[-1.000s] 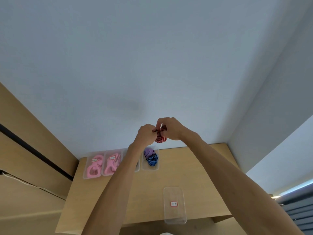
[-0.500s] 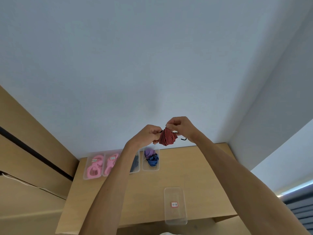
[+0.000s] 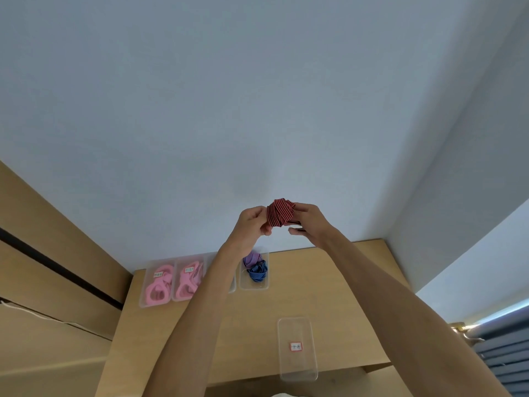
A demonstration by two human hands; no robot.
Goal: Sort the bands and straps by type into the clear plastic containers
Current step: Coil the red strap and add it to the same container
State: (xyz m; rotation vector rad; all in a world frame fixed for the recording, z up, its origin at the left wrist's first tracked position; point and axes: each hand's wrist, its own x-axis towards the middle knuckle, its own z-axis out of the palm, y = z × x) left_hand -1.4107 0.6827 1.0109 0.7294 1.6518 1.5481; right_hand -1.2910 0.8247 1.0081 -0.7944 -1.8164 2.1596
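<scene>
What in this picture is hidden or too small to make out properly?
- Third container, head view: the left forearm covers most of it, so its contents are hidden.
- Label on the near empty container: writing too small to read.
- Labels on the pink bands' containers: also too small.
- Red striped band: bunched between left hand and right hand, so its length and ends are hidden.

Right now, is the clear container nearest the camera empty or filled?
Empty: the nearest clear container shows only bare tabletop and its red-bordered label through the plastic.
</scene>
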